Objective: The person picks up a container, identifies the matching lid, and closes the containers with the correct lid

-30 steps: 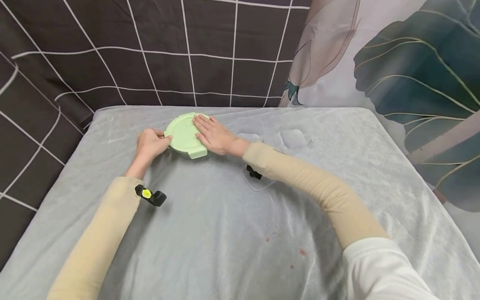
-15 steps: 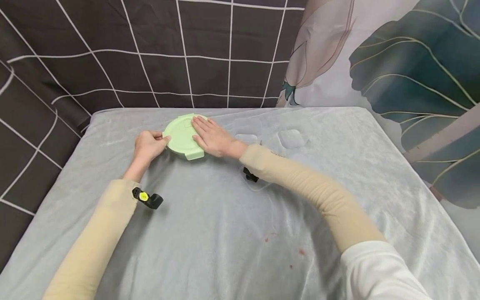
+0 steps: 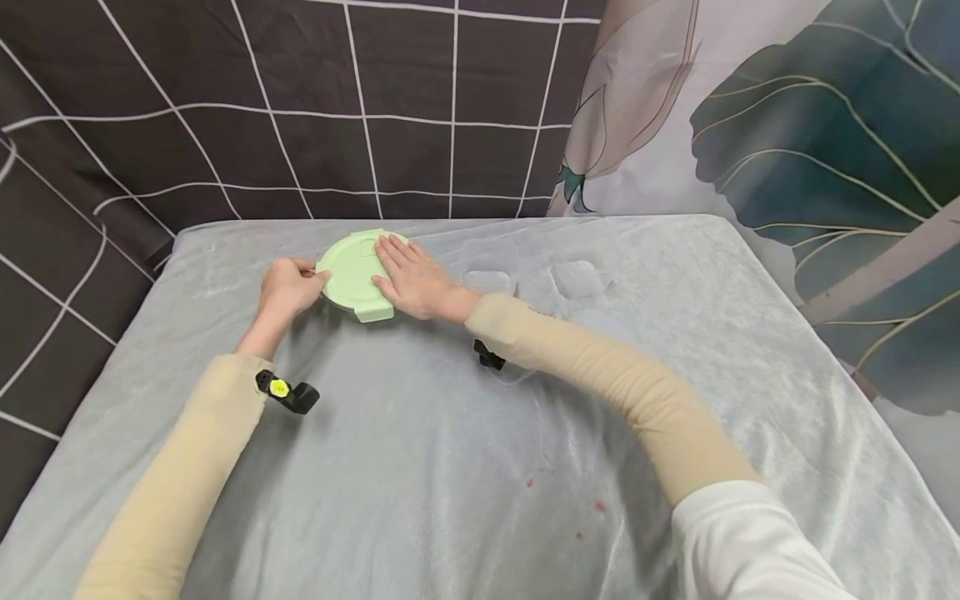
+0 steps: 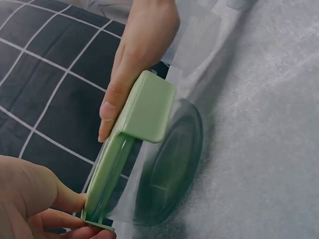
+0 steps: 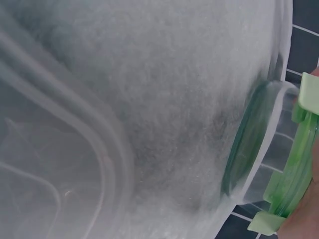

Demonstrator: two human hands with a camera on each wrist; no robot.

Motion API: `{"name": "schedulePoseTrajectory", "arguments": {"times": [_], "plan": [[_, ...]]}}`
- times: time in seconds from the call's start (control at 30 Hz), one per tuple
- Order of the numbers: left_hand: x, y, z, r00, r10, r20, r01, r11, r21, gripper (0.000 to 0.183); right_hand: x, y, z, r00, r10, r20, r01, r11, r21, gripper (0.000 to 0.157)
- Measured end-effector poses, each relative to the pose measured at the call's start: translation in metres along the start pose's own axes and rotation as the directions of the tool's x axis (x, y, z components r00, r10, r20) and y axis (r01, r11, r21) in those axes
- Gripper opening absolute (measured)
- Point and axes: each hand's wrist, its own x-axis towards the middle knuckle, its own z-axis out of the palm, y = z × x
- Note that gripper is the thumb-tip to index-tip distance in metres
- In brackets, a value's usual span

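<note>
Snapping the round pale-green plastic lid (image 3: 352,268) onto its clear round container (image 4: 169,162)

The container sits near the far-left part of the grey cloth-covered table (image 3: 480,467), beside other clear containers (image 3: 576,278). The right hand (image 3: 411,279) lies flat on the lid, fingers (image 3: 392,252) straight and pressing down; the left hand (image 3: 286,287) pinches the lid's left clip tab between thumb and curled fingers (image 4: 65,219). To do this well, I judge the flat palm should hold the lid level while each tab is pressed down fully in turn.
</note>
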Motion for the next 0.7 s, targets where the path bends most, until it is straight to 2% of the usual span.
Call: {"name": "schedulePoseTrajectory", "arguments": {"times": [0.23, 0.43, 0.53, 0.7], "plan": [[-0.008, 0.005, 0.004, 0.993, 0.088, -0.073, -0.083, 0.994, 0.072, 0.041, 0.0, 0.003, -0.002, 0.999, -0.024, -0.039, 0.028, 0.995, 0.097, 0.063], [-0.016, 0.015, 0.004, 0.985, 0.135, -0.106, -0.128, 0.99, 0.064, 0.051, 0.0, 0.005, -0.016, 0.997, -0.05, -0.064, 0.064, 0.969, 0.24, 0.056], [-0.021, 0.021, 0.007, 0.982, 0.147, -0.121, -0.143, 0.989, 0.041, 0.051, -0.005, 0.004, -0.025, 0.995, -0.067, -0.071, 0.08, 0.975, 0.209, 0.049], [-0.029, 0.026, 0.017, 0.968, 0.194, -0.157, -0.197, 0.98, 0.001, 0.052, -0.021, 0.001, -0.035, 0.987, -0.087, -0.137, 0.098, 0.992, 0.075, 0.04]]}}
